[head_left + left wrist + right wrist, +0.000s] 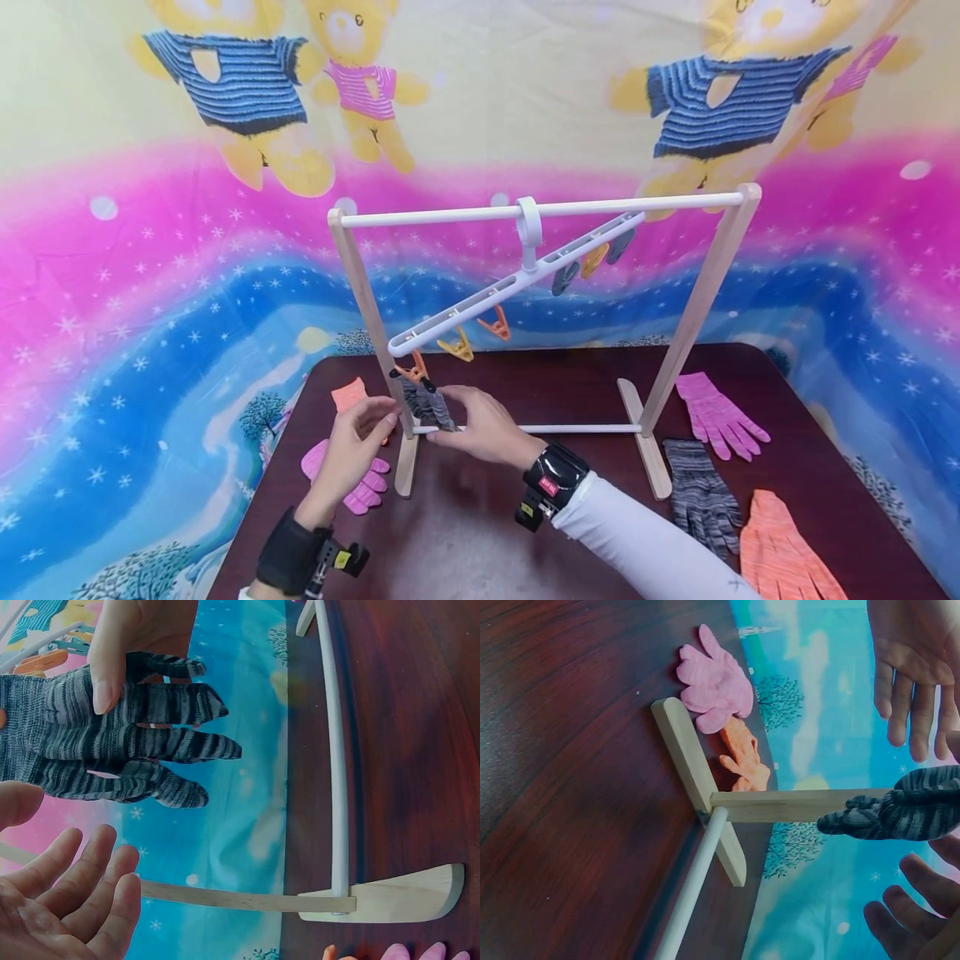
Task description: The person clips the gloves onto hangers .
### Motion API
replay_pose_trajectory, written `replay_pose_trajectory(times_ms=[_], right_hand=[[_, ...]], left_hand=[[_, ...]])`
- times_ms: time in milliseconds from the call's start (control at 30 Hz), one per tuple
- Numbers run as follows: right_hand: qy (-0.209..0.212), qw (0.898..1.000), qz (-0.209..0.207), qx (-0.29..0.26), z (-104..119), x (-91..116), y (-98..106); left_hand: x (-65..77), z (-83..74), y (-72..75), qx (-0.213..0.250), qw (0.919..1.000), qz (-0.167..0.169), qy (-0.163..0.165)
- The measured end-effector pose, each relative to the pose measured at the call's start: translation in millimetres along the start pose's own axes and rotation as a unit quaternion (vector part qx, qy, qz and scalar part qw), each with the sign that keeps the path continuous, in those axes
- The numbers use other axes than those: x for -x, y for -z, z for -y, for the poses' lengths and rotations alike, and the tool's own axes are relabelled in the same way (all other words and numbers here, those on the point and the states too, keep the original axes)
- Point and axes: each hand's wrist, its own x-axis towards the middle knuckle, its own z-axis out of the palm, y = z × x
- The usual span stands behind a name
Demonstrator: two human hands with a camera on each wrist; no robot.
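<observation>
A grey-black striped knit glove (135, 735) hangs at the low left end of the white clip hanger (517, 279), just beneath an orange clip (414, 369). My right hand (487, 425) holds this glove; the left wrist view shows its thumb lying across the knit, with the fingertips behind partly hidden. On the other side, my left hand (352, 450) is close to the glove, its fingers (97, 877) loosely extended and nothing in them. Seen edge-on in the right wrist view, the glove (907, 806) is between the two hands.
The hanger tilts on a wooden rack (678, 333) with a white top bar. A pink glove (365, 487) and an orange glove (348, 395) lie left; pink (720, 417), grey-black (701, 496) and orange gloves (783, 550) lie right. Yellow (459, 346) and grey clips (566, 277) dangle along the hanger.
</observation>
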Motion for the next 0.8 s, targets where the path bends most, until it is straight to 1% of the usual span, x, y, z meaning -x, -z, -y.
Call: replay_pose_trajectory(times_ms=[133,300,433,533,800], right_hand=[[-0.002,1.0,0.0,0.009,-4,2,-2],[-0.007,1.0,0.0,0.015,-8,6,-5],[-0.012,1.0,0.001,0.018,-11,10,-6],[-0.007,1.0,0.001,0.023,-14,13,-7],[0.014,0.999,0.003,0.037,-27,20,-12]], left_hand=[[3.1,2.2,-2.5,0.004,1.0,-0.004,-0.002],[6.3,6.3,-5.5,0.002,1.0,0.001,-0.004],[7.1,9.2,-7.8,0.001,1.0,0.002,0.006],[7.3,11.0,-9.4,0.003,0.9998,0.003,0.019],[10.1,18.2,-16.3,0.004,0.9999,-0.004,0.013]])
